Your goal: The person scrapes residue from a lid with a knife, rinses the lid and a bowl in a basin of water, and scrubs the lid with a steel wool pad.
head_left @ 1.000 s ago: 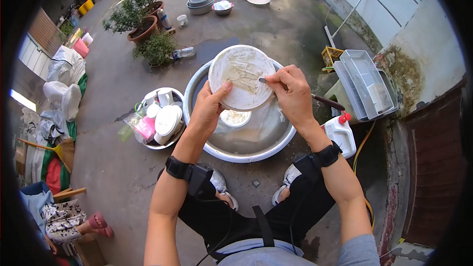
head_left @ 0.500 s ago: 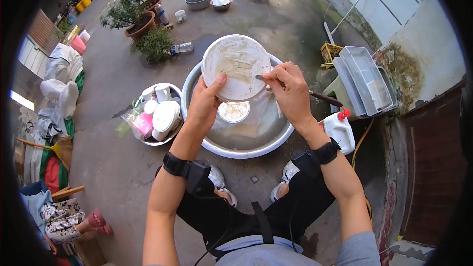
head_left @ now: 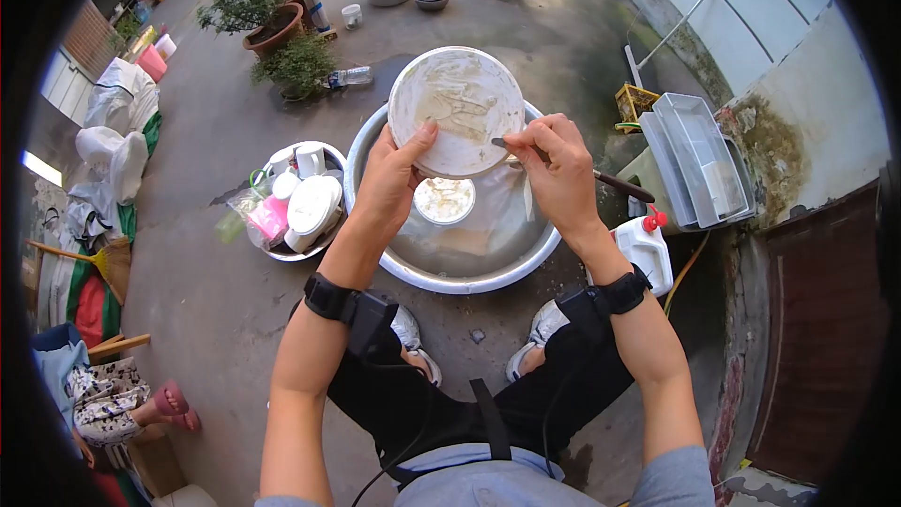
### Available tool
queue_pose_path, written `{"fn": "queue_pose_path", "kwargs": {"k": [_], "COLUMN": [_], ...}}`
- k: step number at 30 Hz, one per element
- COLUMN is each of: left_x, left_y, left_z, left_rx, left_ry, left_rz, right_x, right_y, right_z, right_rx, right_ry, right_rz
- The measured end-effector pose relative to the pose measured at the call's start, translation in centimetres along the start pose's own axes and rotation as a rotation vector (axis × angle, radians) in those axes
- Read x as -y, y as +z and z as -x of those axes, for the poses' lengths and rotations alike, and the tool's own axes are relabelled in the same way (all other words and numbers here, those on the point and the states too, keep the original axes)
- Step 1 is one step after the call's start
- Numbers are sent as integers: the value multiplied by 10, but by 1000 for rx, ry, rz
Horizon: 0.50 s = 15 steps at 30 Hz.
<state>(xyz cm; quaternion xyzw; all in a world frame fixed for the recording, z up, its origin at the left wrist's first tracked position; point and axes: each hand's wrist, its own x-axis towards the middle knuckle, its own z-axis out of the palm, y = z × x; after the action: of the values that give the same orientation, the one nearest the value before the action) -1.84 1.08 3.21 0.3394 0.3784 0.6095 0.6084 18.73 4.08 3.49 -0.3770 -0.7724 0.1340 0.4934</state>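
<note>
A round white lid [head_left: 460, 117] with brownish smears is held up over a large metal basin [head_left: 450, 284]. My left hand [head_left: 389, 169] grips its lower left edge, thumb on the smeared face. In my right hand [head_left: 554, 164] is a tool with a small dark metal tip [head_left: 498, 142] at the lid's right side; its dark handle [head_left: 624, 187] sticks out to the right of the hand. Below the lid, a round container of white material [head_left: 445, 201] sits in the basin, which holds cloudy liquid.
A bowl of white containers and bags [head_left: 313, 207] stands left of the basin. To the right are a white jug with a red cap [head_left: 645, 252] and stacked clear bins [head_left: 699, 164]. Potted plants [head_left: 274, 30] stand ahead left; a seated person's legs [head_left: 155, 406] show lower left.
The lid has risen slightly in view and shows more face-on. The basin and surroundings have shifted a little in the view. Both hands keep their holds.
</note>
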Motion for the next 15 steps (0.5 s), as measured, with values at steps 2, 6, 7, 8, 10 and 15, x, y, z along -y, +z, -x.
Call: {"fn": "queue_pose_path", "kwargs": {"k": [2,6,7,8,10,15], "left_x": [0,3,5,6,7,4], "left_y": [3,-1,-1,-1,-1,3], "left_z": [2,1,1,1,0,1], "left_rx": [2,17,14,5,-6,1], "left_ry": [-27,-52,-53,-30,-8,-42], "left_rz": [-18,-52,-52,-44,-35,-71], "right_x": [-5,-9,-9,-6,1,-9], "right_y": [-4,-3,-2,0,3,-3], "right_z": [-4,-3,-2,0,6,-3], "right_rx": [-30,-32,-7,-6,70,0], "right_ry": [39,93,89,87,-9,73], "right_rz": [20,6,-8,-9,2,11]}}
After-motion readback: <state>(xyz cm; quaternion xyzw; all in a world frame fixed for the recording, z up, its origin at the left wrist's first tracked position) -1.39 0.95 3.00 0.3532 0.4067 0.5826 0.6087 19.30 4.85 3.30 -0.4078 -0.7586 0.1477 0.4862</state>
